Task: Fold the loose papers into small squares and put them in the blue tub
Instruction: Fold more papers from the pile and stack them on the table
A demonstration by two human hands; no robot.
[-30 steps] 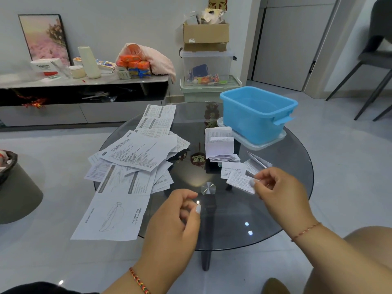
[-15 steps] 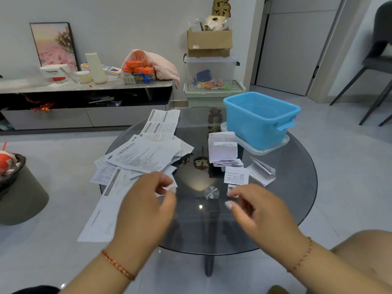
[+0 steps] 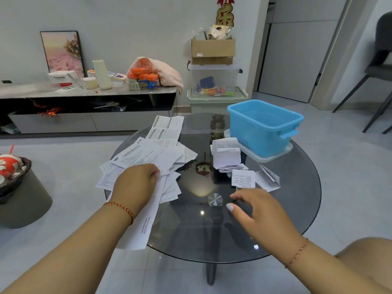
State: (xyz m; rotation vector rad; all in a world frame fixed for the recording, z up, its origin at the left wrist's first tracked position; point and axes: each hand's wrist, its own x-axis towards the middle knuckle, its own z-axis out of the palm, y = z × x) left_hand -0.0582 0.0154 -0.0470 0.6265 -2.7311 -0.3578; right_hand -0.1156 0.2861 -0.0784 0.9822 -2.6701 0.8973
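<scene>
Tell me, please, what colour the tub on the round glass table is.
Light blue; the tub shows clearly in the head view.

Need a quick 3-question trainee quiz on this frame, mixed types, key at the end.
1. True or false: the blue plastic tub already holds folded papers.
2. Which hand grips a sheet in the loose pile of white printed papers? A) left hand B) right hand
3. Fill in: the small stack of folded white papers lies on the round dark glass table, right beside the ____.

Key: 1 false, nothing shows inside it; 2 A; 3 tub.
</scene>
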